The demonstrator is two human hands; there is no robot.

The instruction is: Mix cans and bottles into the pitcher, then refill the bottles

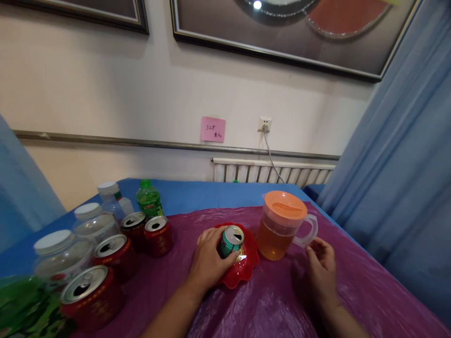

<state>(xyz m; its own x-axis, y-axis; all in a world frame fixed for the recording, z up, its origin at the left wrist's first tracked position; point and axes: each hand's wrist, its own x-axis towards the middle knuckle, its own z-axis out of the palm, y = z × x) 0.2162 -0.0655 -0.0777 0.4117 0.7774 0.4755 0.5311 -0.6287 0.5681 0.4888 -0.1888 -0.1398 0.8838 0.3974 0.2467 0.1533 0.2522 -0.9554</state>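
Observation:
My left hand (209,257) is wrapped round a small green drink can (230,240) with an opened top. The can is over a red scalloped dish (234,279); its base is hidden by my hand, so I cannot tell whether it rests on the dish. To the right stands a clear plastic pitcher (276,237) with an orange lid, partly filled with amber liquid. My right hand (322,270) is by the lower end of the pitcher's handle (312,231), fingers loosely bent and apart, with nothing visible in them.
At the left stand several opened red cans (93,300), white-lidded clear jars (63,258), a green bottle (148,199) and a green package (26,307). A purple plastic sheet (243,314) covers the blue table (183,195). Blue curtains (398,155) hang at the right; a radiator (253,171) is behind.

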